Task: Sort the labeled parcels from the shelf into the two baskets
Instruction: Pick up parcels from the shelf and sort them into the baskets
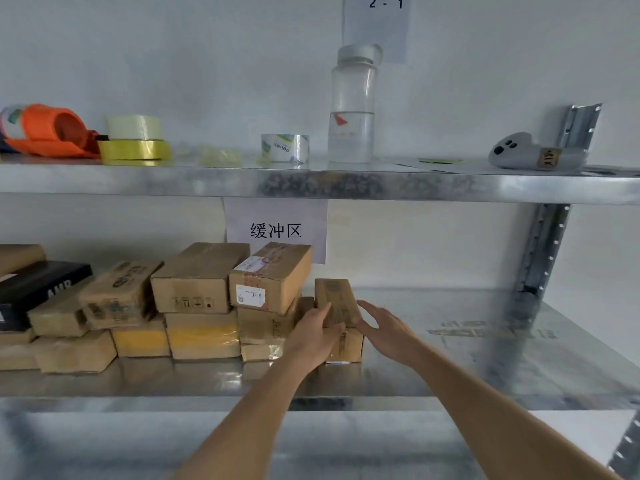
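**Both hands at the small parcel on the lower shelf**

Left hand (313, 332), reaching in from 6 o'clock, fingers laid against the left face of a small upright brown parcel (337, 301); grip not clear, cannot tell whether curled round it or merely touching. Right hand (384, 327), just at 3 o'clock of that parcel, fingers straight and spread wide, holding nothing, fingertips close to the parcel's right side; contact uncertain. Small parcel standing on top of another low box (349, 346), at the right end of the stack.

At 9 o'clock of the hands, a labeled box (272, 277) with a white sticker on its front, resting on a flatter carton (265, 325). Further toward 9 o'clock, a plain cardboard box (199, 277) atop a carton wrapped in yellow tape (202, 336); beyond it more tilted brown parcels (119, 294) and a black box (38, 282) at the far left. All on the lower shelf (450, 358) of galvanized metal, its right half shiny and reflective.

At 12 o'clock, behind the stack, a paper sign (275, 230) with printed characters on the wall. Above, on the upper shelf (311, 183): an orange tape dispenser (52, 131) at the far left, stacked tape rolls (133, 142), a smaller clear tape roll (284, 147), a transparent water bottle (353, 105) partly filled, and a grey handheld device (526, 154) toward 2 o'clock. Baskets out of view.
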